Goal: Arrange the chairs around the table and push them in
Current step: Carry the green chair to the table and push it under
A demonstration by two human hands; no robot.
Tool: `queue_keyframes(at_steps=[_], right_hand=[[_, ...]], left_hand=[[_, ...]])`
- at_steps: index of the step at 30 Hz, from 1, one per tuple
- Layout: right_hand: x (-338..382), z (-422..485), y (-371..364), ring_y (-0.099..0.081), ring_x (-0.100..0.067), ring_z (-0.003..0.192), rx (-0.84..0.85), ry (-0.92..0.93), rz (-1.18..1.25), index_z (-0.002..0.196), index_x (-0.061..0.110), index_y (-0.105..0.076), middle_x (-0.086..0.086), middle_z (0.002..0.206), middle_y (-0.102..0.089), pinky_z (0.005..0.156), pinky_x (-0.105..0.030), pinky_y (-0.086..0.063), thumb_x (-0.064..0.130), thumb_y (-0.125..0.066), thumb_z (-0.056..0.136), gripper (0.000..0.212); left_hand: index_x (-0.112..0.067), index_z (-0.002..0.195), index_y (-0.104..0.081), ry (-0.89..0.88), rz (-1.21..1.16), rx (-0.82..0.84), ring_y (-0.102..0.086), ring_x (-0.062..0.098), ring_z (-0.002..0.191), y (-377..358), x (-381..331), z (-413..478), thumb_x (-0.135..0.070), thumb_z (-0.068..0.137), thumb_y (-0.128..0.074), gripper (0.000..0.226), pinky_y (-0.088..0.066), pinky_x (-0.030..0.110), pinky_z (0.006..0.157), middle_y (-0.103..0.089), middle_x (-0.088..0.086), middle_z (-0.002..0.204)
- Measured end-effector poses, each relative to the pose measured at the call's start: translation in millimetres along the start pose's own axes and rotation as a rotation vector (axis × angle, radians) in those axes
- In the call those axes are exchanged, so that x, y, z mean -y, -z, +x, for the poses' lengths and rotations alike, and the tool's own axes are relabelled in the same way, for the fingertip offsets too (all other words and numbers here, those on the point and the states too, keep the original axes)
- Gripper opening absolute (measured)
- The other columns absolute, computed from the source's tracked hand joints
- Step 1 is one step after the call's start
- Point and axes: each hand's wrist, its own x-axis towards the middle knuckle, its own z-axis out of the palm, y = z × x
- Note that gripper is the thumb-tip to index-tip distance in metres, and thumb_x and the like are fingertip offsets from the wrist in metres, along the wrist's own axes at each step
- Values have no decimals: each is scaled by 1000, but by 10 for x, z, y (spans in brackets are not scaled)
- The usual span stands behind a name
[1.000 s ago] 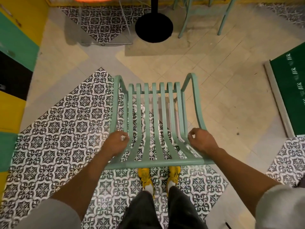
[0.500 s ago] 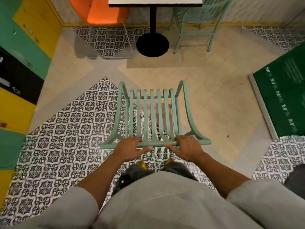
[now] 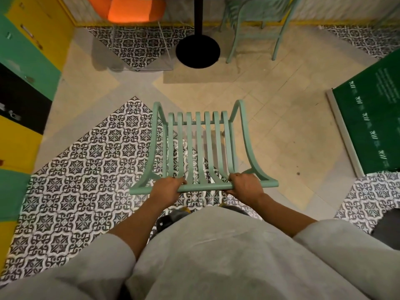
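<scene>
patterned floor tiles [image 3: 71, 169] under a mint slatted chair [image 3: 201, 148], both hands [image 3: 167, 189] [image 3: 245, 186] gripping its top rail

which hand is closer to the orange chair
Left. The left hand grips the mint chair's top rail on the side below the orange chair; the right hand grips the same rail farther right, more under the other mint chair.

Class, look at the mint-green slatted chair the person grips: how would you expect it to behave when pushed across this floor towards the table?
The chair looks rigid, so it probably moves as one piece. Its open slats suggest modest weight. With both hands, left and right, on the top rail, a push there may tip it forward.
</scene>
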Motion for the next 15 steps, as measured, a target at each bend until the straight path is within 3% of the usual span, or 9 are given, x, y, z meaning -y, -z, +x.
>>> queue_keyframes(at_steps=[15], right_hand=[[19, 374, 274, -72, -27, 98, 75, -59, 39, 120, 22, -69, -2, 111, -74, 86, -39, -58, 61, -65, 97, 45]], left_hand=[[-35, 138, -65, -27, -25, -28, -71, 28, 109, 154, 235, 399, -25, 97, -71, 43, -55, 40, 93, -76, 3, 119]])
